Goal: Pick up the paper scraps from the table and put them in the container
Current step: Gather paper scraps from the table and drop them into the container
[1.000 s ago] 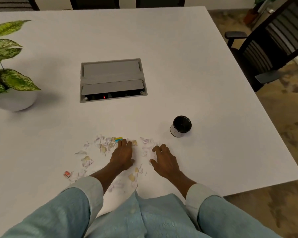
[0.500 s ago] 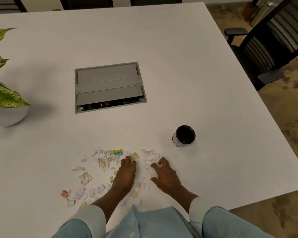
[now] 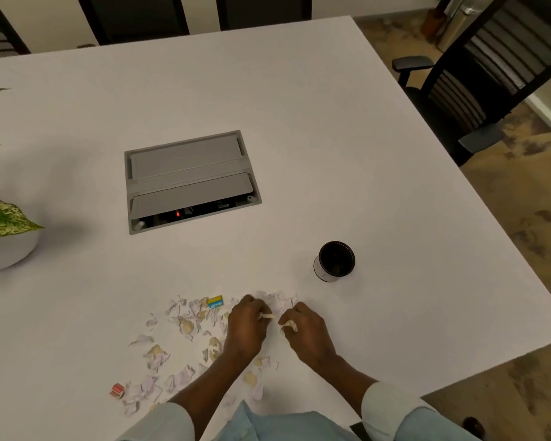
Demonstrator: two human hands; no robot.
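Several torn paper scraps (image 3: 185,326), white, tan, one blue-yellow and one red, lie scattered on the white table (image 3: 299,122) near its front edge. My left hand (image 3: 247,326) is curled over the pile and pinches a pale scrap (image 3: 267,316) between its fingertips. My right hand (image 3: 303,327) sits just to its right, fingers curled round a crumpled white scrap (image 3: 289,325). A small black-lined container (image 3: 334,261) stands upright beyond and to the right of both hands, and I see nothing inside it.
A grey cable hatch (image 3: 188,181) is set into the table's middle. A potted plant (image 3: 4,224) stands at the left edge. A black office chair (image 3: 477,90) stands off the table's right side. The table's right edge runs diagonally close to the container.
Both hands went from lying flat on the scraps to curled, each now holding a scrap. They drew closer together.
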